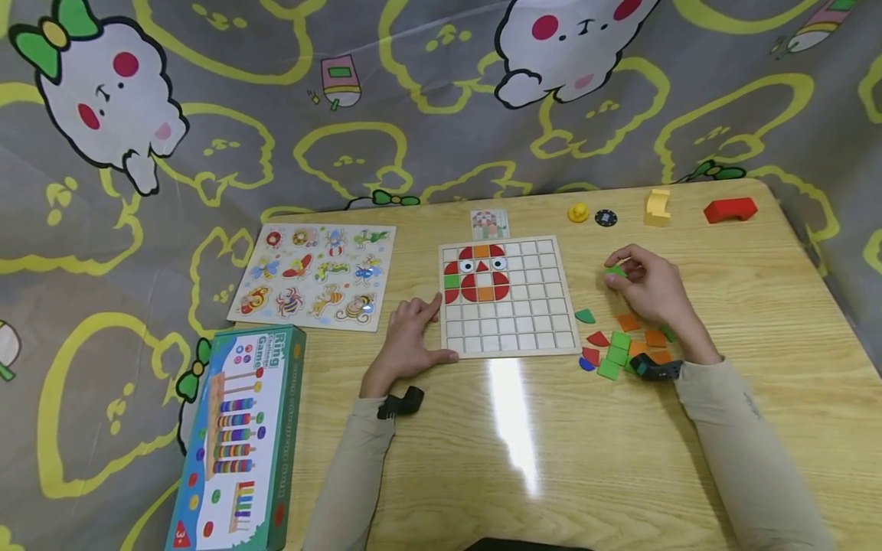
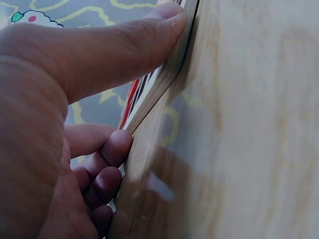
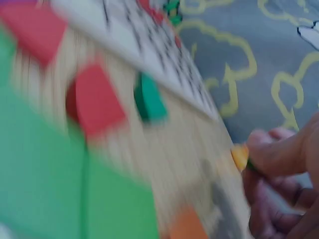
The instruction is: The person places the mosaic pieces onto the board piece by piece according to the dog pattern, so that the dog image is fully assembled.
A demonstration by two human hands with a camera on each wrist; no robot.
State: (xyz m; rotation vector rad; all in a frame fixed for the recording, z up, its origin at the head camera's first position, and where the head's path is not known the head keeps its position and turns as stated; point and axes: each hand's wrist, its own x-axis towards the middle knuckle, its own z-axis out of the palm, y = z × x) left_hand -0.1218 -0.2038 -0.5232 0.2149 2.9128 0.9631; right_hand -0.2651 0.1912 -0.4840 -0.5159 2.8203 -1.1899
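A wooden grid board (image 1: 540, 324) lies on the table, with a pattern of red, orange, green and white pieces (image 1: 480, 272) in its upper left cells. At its near left corner rests my left hand (image 1: 408, 337), thumb along the near edge and index fingertip at the left edge. The left wrist view shows that thumb (image 2: 114, 55) on the board's side. Right of the board, my right hand (image 1: 648, 285) pinches a small green piece (image 1: 615, 271) between thumb and fingers, its shape mostly covered. Loose green squares (image 1: 618, 348), orange pieces (image 1: 655, 338) and red pieces (image 1: 597, 338) lie below that hand.
Behind the board lies a pattern card (image 1: 489, 223). An insect puzzle board (image 1: 313, 275) and a ring game box (image 1: 237, 436) are on the left. Along the back right stand a yellow duck (image 1: 578, 213), a black disc (image 1: 605, 218), a yellow block (image 1: 658, 207) and a red block (image 1: 730, 210).
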